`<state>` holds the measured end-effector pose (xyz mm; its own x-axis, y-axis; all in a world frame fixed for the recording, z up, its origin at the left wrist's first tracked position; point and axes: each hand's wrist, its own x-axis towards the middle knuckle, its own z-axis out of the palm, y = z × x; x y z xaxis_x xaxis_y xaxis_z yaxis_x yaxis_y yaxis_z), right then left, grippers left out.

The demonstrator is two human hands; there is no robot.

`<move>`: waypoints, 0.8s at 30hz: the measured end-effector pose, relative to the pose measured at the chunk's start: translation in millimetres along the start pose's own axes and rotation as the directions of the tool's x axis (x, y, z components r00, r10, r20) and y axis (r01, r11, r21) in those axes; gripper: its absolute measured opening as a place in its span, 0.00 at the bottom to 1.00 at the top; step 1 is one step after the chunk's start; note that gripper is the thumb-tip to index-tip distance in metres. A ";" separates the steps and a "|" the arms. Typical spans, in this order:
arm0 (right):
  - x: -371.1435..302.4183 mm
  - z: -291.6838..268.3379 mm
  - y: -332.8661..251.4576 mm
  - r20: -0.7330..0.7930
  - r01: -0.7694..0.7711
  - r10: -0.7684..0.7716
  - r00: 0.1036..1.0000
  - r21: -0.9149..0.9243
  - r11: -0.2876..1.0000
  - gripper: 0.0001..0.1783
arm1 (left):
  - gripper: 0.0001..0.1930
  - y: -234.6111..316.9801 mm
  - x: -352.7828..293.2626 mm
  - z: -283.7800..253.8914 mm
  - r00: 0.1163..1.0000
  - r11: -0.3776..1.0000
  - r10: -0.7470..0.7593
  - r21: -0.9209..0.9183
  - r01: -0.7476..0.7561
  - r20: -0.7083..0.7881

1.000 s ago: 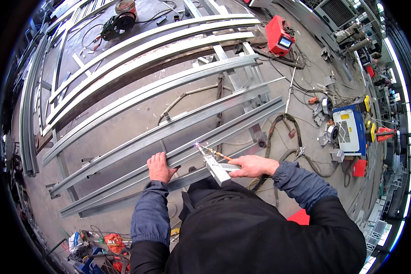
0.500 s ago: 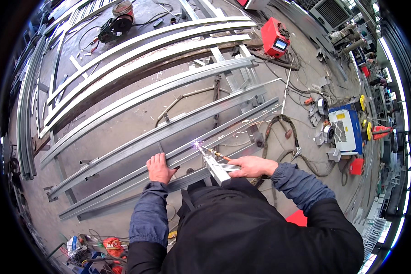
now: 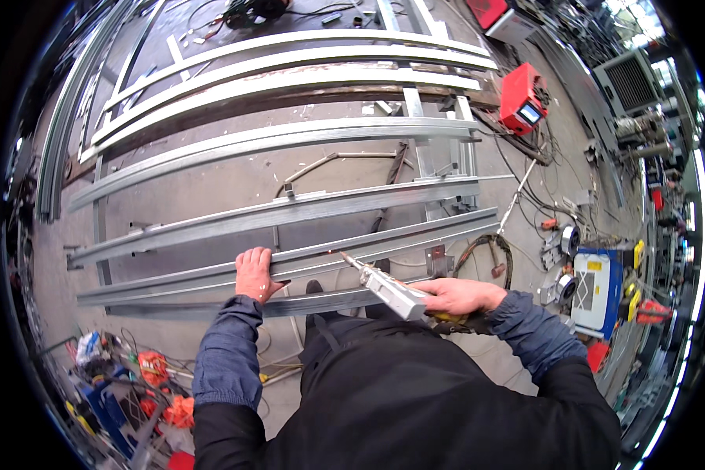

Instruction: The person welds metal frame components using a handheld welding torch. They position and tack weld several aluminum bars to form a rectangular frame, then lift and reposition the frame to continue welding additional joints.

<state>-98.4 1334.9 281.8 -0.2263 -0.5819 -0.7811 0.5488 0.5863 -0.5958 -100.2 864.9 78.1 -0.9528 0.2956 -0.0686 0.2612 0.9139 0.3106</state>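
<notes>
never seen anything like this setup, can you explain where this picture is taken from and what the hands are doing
There's no robot: these are a person's bare hands, seen from a wide fisheye camera worn on the head, so straight edges look bent. The left hand rests on a long metal rail. The right hand holds a grey tool, its narrow tip at that rail beside a small reddish glow. Other metal rails lie beyond, above the floor. A red machine stands at upper right.
</notes>
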 end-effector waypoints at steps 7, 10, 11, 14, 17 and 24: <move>8.7 -102.4 -29.9 0.251 -0.071 0.060 0.966 0.037 0.997 0.29 | 0.44 4.1 2.4 2.8 0.999 0.997 -0.042 0.058 0.041 0.012; 47.9 -132.4 -30.8 0.258 -0.056 0.054 0.965 0.000 0.998 0.24 | 0.44 2.8 8.1 6.7 0.998 0.996 -0.052 0.074 0.051 0.017; 66.4 -137.1 -35.0 0.284 0.008 -0.002 0.959 -0.018 1.000 0.23 | 0.44 2.2 7.8 8.0 0.998 0.996 -0.054 0.071 0.053 0.019; 90.1 -157.4 -49.0 0.361 -0.233 0.225 0.905 -0.021 0.972 0.24 | 0.43 0.3 6.8 10.8 0.999 0.997 -0.051 0.060 0.051 0.010; 117.4 -167.9 -49.6 0.450 -0.289 0.272 0.850 -0.033 0.957 0.27 | 0.43 -2.3 9.0 12.1 0.997 0.996 -0.065 0.061 0.063 0.035; 146.7 -179.4 -49.6 0.483 -0.349 0.329 0.811 -0.052 0.936 0.26 | 0.45 -3.8 8.2 15.1 0.995 0.994 -0.087 0.076 0.083 0.045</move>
<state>-303.2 1321.6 163.3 0.3860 -0.5511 -0.7398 0.5504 0.7811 -0.2948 -106.7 868.1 62.0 -0.9641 0.2272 -0.1374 0.1918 0.9538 0.2313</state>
